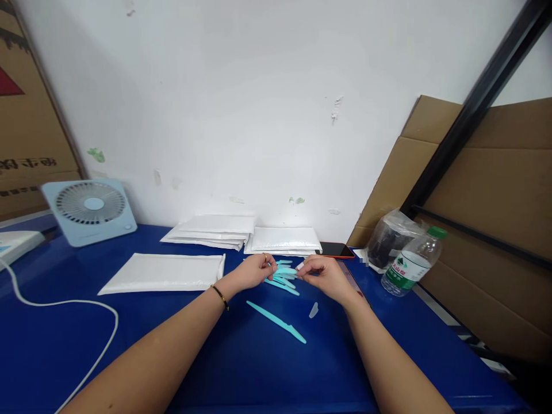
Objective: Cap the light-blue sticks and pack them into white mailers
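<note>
1. Midway along the blue table (241, 368), I can see a loose heap of turquoise strips (285, 286) lying between two bare hands.
2. Left of the heap, the left hand (256, 270) has its fingers curled, thumb and forefinger pinching one end of a turquoise strip (288, 271); a dark bracelet (221, 296) circles the wrist.
3. Right of the heap, the right hand (325, 276) pinches the strip's other end between thumb and forefinger, the remaining fingers bent. A small white bit (301, 266) shows at those fingertips, too small to identify.
4. Nearer the person than the heap, a single turquoise blade-shaped piece (276, 321) lies slantwise, with a translucent sliver (314, 310) to its right, well apart from both hands.
5. Behind the heap sits a low stack of white envelopes (284, 237), with a taller pile (215, 227) behind and to the left; one lone envelope (161, 273) lies left of the heap.
6. Behind and right of the heap rests a phone (336, 250); farther right, a green-capped bottle (409, 264) leans beside a plastic-wrapped dark item (390, 238).
7. Far left of the heap, a pale blue fan (92, 204) stands tilted near the wall.
</note>
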Demonstrator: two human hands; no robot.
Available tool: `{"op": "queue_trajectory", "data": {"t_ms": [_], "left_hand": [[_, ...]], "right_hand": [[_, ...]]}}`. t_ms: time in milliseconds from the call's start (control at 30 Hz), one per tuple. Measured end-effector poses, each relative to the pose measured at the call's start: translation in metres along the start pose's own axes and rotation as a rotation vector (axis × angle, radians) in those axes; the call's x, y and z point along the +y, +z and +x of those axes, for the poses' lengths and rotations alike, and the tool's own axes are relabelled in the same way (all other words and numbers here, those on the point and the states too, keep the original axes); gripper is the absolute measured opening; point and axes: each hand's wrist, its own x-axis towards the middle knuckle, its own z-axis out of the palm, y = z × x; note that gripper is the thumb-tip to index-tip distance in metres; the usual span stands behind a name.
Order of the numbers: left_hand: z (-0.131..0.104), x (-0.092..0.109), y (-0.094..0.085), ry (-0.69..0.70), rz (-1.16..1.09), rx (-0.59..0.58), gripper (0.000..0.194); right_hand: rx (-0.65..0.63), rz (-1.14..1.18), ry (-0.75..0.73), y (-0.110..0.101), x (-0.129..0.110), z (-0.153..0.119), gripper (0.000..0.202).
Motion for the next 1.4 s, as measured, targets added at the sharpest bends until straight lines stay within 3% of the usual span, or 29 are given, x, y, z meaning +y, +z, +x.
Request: {"op": "queue_trajectory", "data": {"t_ms": [67, 167, 233, 267, 333, 400, 433, 533, 633, 767, 867, 1167, 1400], "left_hand": [[0.000, -0.001, 0.003, 0.000, 0.043, -0.007, 0.031], [-0.003, 0.003, 0.003, 0.048, 0.221, 0.125, 0.028], [-0.007, 0.008, 0.000, 0.092, 0.335, 0.161, 0.031], [-0.009, 0.011, -0.001, 0.103, 0.363, 0.096, 0.035], [-0.014, 0.018, -0.002, 0.116, 0.376, -0.159, 0.041], [-0.018, 0.022, 0.001, 0.134, 0.388, -0.372, 0.040], [-0.020, 0.024, 0.004, 0.138, 0.402, -0.421, 0.035], [-0.022, 0.023, 0.010, 0.096, 0.398, -0.409, 0.018], [-0.018, 0.018, 0.010, 0.027, 0.210, -0.348, 0.016], [-0.009, 0.011, 0.001, -0.040, -0.032, -0.221, 0.023], [-0.007, 0.011, -0.005, -0.072, -0.061, -0.116, 0.027], [-0.007, 0.013, -0.008, -0.140, -0.129, -0.037, 0.023], [-0.009, 0.018, -0.010, -0.115, -0.117, -0.094, 0.019]], "right_hand": [[-0.034, -0.009, 0.028, 0.001, -0.001, 0.000, 0.010], [-0.093, -0.079, 0.071, -0.009, -0.001, -0.001, 0.016], [-0.236, -0.158, 0.086, -0.019, -0.002, -0.003, 0.022], [-0.351, -0.190, 0.094, -0.023, -0.003, -0.005, 0.025], [-0.573, -0.228, 0.116, -0.027, -0.003, -0.008, 0.028], [-0.694, -0.264, 0.138, -0.026, -0.003, -0.011, 0.027], [-0.707, -0.283, 0.155, -0.024, -0.002, -0.012, 0.024], [-0.650, -0.275, 0.237, -0.018, 0.002, -0.013, 0.014], [-0.469, -0.135, 0.291, -0.018, 0.005, -0.011, 0.008], [-0.128, 0.108, 0.213, -0.022, 0.005, -0.006, 0.010], [0.017, 0.262, 0.136, -0.024, 0.004, -0.005, 0.015], [-0.029, 0.302, 0.065, -0.017, -0.003, -0.008, 0.016], [-0.097, 0.286, 0.054, -0.013, -0.003, -0.006, 0.013]]}}
